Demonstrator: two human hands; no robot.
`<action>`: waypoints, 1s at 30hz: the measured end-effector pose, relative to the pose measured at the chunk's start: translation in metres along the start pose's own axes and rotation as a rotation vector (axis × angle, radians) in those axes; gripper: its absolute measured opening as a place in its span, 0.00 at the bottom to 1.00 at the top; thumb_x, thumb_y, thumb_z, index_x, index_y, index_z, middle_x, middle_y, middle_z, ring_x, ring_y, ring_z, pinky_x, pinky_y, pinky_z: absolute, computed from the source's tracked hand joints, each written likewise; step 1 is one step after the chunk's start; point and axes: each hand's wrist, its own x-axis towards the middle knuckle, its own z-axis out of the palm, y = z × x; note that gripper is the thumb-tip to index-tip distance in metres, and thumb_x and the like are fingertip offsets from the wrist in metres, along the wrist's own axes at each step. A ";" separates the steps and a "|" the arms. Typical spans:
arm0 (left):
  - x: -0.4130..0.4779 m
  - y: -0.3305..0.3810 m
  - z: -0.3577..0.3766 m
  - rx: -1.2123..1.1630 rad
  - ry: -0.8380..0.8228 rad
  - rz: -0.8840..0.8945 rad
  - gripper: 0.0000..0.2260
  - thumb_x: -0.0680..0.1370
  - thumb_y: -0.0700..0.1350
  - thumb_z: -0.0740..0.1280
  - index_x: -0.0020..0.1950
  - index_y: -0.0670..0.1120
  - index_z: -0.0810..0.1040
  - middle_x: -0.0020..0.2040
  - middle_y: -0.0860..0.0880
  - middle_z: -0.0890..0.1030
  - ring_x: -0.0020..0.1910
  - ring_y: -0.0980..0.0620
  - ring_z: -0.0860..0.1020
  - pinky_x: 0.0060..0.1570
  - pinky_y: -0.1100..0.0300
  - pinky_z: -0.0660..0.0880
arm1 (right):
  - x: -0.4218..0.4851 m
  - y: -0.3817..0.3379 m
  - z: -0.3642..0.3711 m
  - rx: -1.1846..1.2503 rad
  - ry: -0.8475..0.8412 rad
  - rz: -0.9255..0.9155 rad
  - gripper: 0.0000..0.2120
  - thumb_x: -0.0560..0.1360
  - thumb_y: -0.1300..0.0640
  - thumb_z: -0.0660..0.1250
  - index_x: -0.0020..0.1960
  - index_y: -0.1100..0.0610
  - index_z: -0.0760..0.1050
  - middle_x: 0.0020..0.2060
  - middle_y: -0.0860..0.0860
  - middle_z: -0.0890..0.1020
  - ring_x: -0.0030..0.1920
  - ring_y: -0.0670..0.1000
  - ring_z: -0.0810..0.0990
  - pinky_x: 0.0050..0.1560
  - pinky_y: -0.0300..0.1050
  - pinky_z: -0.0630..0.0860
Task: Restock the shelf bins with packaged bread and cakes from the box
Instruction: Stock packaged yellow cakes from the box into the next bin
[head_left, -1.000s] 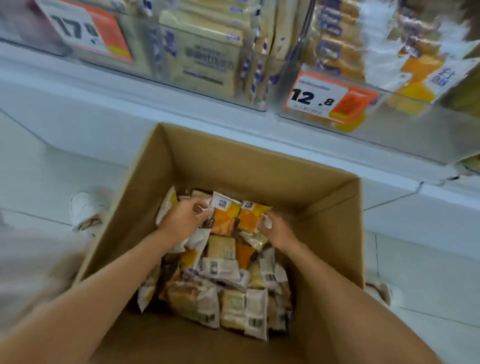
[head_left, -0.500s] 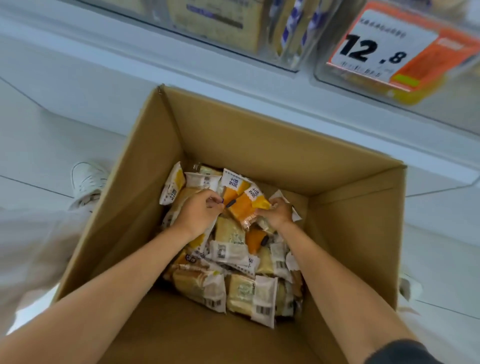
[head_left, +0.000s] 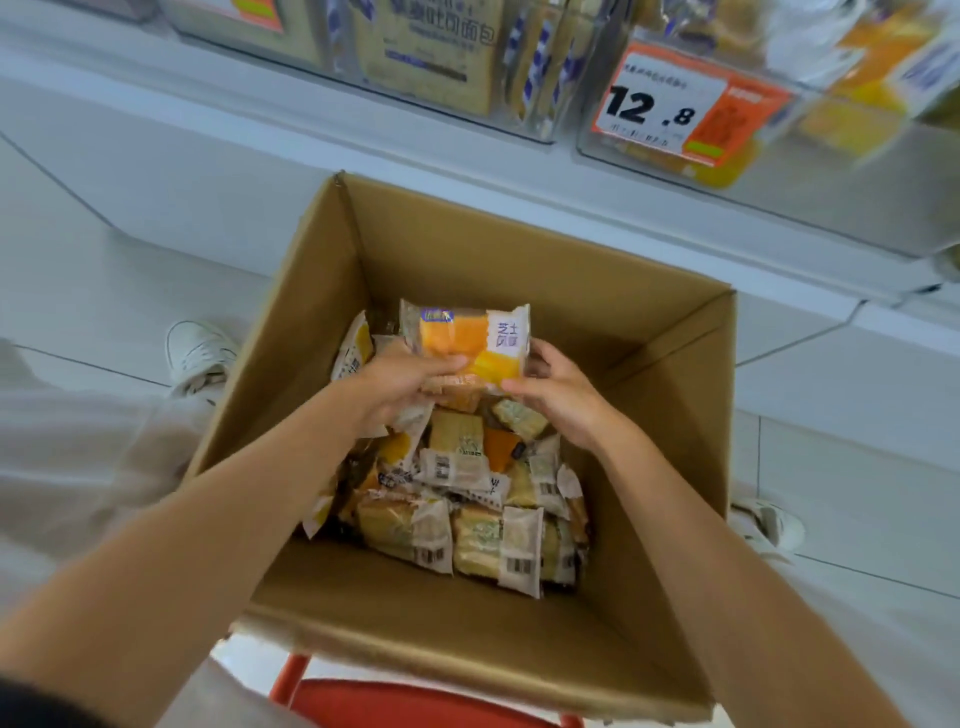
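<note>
Over the heap of wrapped cakes (head_left: 467, 509) inside the cardboard box (head_left: 519, 249), both hands hold an orange-and-white cake packet (head_left: 467, 340) with its printed face up. The left hand (head_left: 400, 384) grips its lower left side, thumb across the front. The right hand (head_left: 563, 400) curls its fingers round the lower right corner. A second packet seems to sit beneath it, though blur hides the edges. Beyond the box, clear shelf bins (head_left: 545, 119) hold bagged bread, one carrying a 12.8 price tag (head_left: 660, 106). A red stool (head_left: 395, 701) shows under the box's near edge.
</note>
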 end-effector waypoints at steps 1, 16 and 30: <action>-0.001 0.002 -0.008 0.089 0.068 0.082 0.14 0.74 0.38 0.74 0.58 0.43 0.79 0.51 0.46 0.84 0.47 0.50 0.83 0.38 0.62 0.81 | 0.001 0.006 0.000 -0.132 0.016 0.005 0.32 0.70 0.66 0.74 0.70 0.54 0.67 0.57 0.54 0.79 0.57 0.52 0.79 0.54 0.43 0.76; 0.019 -0.025 -0.053 0.348 0.338 0.281 0.14 0.72 0.41 0.76 0.55 0.48 0.78 0.49 0.50 0.83 0.48 0.54 0.82 0.48 0.61 0.79 | 0.032 0.069 0.015 -0.905 -0.184 0.027 0.18 0.82 0.54 0.60 0.70 0.55 0.72 0.67 0.55 0.76 0.64 0.58 0.76 0.64 0.52 0.73; -0.052 0.075 0.032 0.066 -0.144 0.245 0.24 0.75 0.57 0.71 0.66 0.46 0.76 0.60 0.43 0.82 0.54 0.40 0.83 0.57 0.43 0.79 | -0.076 -0.143 -0.027 -0.780 0.000 -0.372 0.24 0.72 0.47 0.74 0.65 0.50 0.73 0.54 0.44 0.81 0.53 0.44 0.81 0.56 0.43 0.77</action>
